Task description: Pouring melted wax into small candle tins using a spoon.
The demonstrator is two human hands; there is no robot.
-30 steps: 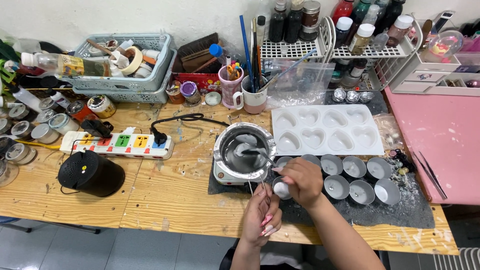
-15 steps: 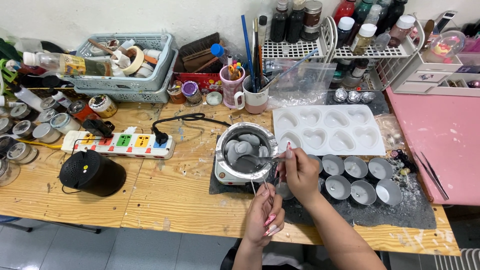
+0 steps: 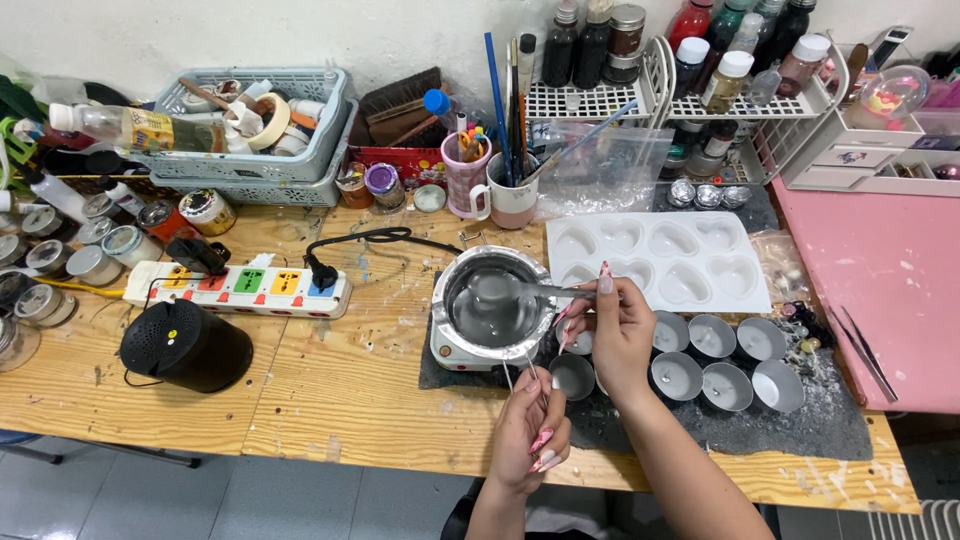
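Head view over a cluttered wooden tabletop [image 3: 330, 390]: the right hand [image 3: 615, 330] pinches a slim metal spoon [image 3: 520, 290], its bowl dipped in the round steel melting pot [image 3: 492, 300] of grey wax, while the left hand [image 3: 530, 425] pinches thin wick sticks over a small round metal candle cup [image 3: 573, 375]. Judged mid-scoop, the step calls next for a level, steady carry to that cup just beside the pot.

A scuffed wooden table [image 3: 300, 390] stands against a plain white wall [image 3: 300, 35] at the far side. Grey floor tiles [image 3: 200, 500] show along the near edge, and a pink tabletop [image 3: 890, 270] adjoins on the right.
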